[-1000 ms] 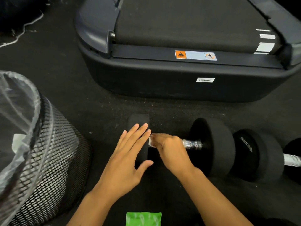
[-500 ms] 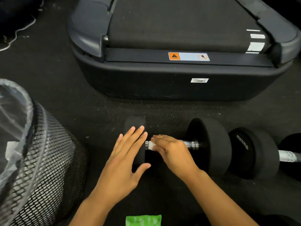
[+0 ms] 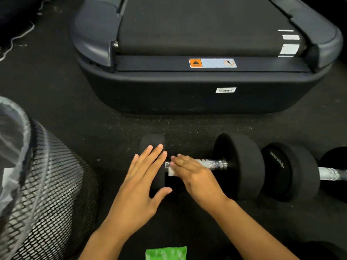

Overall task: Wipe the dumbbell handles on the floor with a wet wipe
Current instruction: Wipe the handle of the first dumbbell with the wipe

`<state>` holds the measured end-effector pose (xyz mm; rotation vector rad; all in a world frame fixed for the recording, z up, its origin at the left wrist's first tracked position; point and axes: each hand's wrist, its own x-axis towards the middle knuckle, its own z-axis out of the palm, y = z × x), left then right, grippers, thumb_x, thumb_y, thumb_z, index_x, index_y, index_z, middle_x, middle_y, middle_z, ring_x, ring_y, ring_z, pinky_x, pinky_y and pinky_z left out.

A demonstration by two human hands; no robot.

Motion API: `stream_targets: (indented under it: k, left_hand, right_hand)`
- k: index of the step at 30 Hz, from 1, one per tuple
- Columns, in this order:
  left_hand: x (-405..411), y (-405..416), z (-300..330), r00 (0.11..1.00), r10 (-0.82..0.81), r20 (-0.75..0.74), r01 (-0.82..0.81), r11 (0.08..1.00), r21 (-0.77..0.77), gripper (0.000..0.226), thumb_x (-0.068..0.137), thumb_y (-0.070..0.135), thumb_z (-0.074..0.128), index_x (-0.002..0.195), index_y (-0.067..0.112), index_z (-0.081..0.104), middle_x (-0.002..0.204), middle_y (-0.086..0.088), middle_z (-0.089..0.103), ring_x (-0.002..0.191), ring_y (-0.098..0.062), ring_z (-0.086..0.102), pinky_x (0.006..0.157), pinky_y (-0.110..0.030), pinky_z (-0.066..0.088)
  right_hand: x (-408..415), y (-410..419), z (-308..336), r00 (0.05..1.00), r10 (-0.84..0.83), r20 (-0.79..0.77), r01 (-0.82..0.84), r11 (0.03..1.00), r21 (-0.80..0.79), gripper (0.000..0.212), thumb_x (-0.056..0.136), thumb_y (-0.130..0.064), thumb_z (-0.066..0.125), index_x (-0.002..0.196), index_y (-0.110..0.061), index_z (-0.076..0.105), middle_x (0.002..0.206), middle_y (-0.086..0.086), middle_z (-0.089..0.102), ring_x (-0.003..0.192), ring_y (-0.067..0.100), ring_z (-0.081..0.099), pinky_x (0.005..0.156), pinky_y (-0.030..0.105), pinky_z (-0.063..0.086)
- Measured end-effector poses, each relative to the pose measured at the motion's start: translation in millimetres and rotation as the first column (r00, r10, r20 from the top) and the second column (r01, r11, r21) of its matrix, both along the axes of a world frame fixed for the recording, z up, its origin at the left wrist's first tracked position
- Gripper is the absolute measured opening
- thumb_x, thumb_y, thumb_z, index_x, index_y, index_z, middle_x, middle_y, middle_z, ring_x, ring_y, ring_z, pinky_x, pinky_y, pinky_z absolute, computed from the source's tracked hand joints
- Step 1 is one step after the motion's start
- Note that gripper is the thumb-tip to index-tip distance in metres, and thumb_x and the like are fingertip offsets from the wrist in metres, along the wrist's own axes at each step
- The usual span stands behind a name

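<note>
Black rubber heads and a knurled chrome handle (image 3: 212,164): the near dumbbell (image 3: 240,166), lying on its side on the dark floor (image 3: 75,109), just in front of the treadmill (image 3: 187,94). From the head view, the only one: left hand (image 3: 142,186) spread flat, fingers open and straight, palm pressed on the dumbbell's left head (image 3: 153,143), gripping nothing, apparently bracing against a roll. Right hand (image 3: 195,173) laid over the left end of the handle, fingers extended and loosely curved, pressing a white wet wipe (image 3: 171,171) onto the metal; only a corner of the wipe showing below the fingertips, so hard to tell whether pinched or merely pressed. Right half of the handle bare and shiny. A second dumbbell (image 3: 293,171) touching or nearly touching the first on the right, its handle (image 3: 332,174) running off frame. Mesh bin (image 3: 56,184) with a clear liner at left; green wipe pack (image 3: 166,253) at the bottom edge. Likely heavy and rigid, round heads prone to rolling, so best steadied at a head and not lifted. Knurling probably grippy enough to snag the thin, soft, damp wipe; better wrapped around the bar and slid along, with a partial turn for the underside.
</note>
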<state>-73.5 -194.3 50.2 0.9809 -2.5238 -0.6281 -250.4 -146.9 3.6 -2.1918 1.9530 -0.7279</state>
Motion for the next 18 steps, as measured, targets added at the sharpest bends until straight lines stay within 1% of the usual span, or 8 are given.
stream_targets:
  k: [2,4,6,8,10,12,15,18]
  left_hand:
    - [0,0,0,1.000,0.001,-0.001,-0.001,1.000,-0.005,0.082,0.076,0.040,0.065,0.144,0.027,0.022,0.154,0.014,0.016,0.142,-0.006,0.007,0.114,-0.031,-0.001]
    - [-1,0,0,1.000,0.001,-0.003,-0.001,1.000,-0.009,0.082,0.076,0.037,0.067,0.144,0.026,0.023,0.154,0.013,0.017,0.142,-0.006,0.006,0.114,-0.030,-0.002]
    - [-1,-1,0,1.000,0.003,-0.007,-0.003,1.000,-0.009,0.083,0.076,0.034,0.070,0.144,0.025,0.024,0.154,0.013,0.017,0.142,-0.007,0.005,0.114,-0.028,-0.004]
    - [-1,-1,0,1.000,-0.003,-0.006,0.003,1.000,-0.012,0.084,0.076,0.034,0.071,0.144,0.025,0.024,0.154,0.013,0.017,0.143,-0.007,0.004,0.114,-0.028,-0.004]
    - [-1,-1,0,1.000,-0.009,-0.006,0.009,1.000,-0.014,0.084,0.076,0.035,0.070,0.145,0.025,0.022,0.154,0.012,0.016,0.143,-0.008,0.005,0.114,-0.031,-0.002]
    - [-1,-1,0,1.000,-0.009,-0.003,0.009,1.000,-0.019,0.084,0.076,0.036,0.068,0.145,0.025,0.021,0.154,0.012,0.016,0.143,-0.009,0.005,0.114,-0.033,0.000]
    - [0,0,-1,1.000,-0.005,-0.011,0.005,1.000,-0.018,0.082,0.077,0.037,0.067,0.145,0.025,0.022,0.154,0.013,0.016,0.143,-0.008,0.006,0.114,-0.034,0.000]
    - [0,-1,-1,1.000,-0.012,-0.015,0.012,1.000,-0.012,0.081,0.078,0.039,0.064,0.145,0.025,0.022,0.154,0.013,0.016,0.143,-0.009,0.007,0.114,-0.034,0.001]
  right_hand:
    - [-8,-3,0,1.000,-0.020,0.000,0.020,1.000,0.017,0.036,0.077,-0.004,0.067,0.113,-0.007,0.066,0.117,0.010,0.065,0.111,0.025,0.059,0.099,0.038,0.039]
    - [-2,-14,2,0.997,-0.064,0.035,0.062,0.997,0.036,0.033,0.077,-0.006,0.058,0.108,-0.004,0.068,0.111,0.012,0.067,0.106,0.027,0.062,0.096,0.037,0.042]
    - [12,-17,0,0.997,-0.075,0.027,0.074,0.997,0.030,0.031,0.077,-0.009,0.056,0.105,-0.004,0.069,0.107,0.012,0.068,0.102,0.026,0.064,0.094,0.036,0.042]
    - [10,-9,-5,0.999,-0.034,0.015,0.034,0.999,-0.023,0.031,0.079,-0.009,0.063,0.109,-0.005,0.067,0.111,0.010,0.067,0.106,0.024,0.062,0.098,0.036,0.039]
    - [-3,-2,-6,1.000,0.029,-0.009,-0.029,0.998,-0.054,0.038,0.077,-0.006,0.072,0.114,-0.007,0.065,0.118,0.009,0.064,0.112,0.024,0.059,0.101,0.037,0.037]
    - [-9,-5,-7,1.000,0.019,-0.025,-0.021,0.998,-0.066,0.040,0.072,-0.006,0.077,0.110,-0.007,0.067,0.115,0.009,0.065,0.109,0.023,0.061,0.100,0.037,0.037]
    - [8,-11,-10,0.998,-0.047,0.028,0.050,0.994,-0.101,0.034,0.072,-0.004,0.075,0.105,-0.003,0.069,0.109,0.012,0.068,0.104,0.026,0.063,0.099,0.040,0.039]
    - [-1,-3,-17,0.999,0.036,-0.001,-0.036,0.990,-0.134,0.035,0.077,-0.005,0.071,0.112,-0.004,0.066,0.117,0.012,0.064,0.112,0.026,0.059,0.100,0.041,0.041]
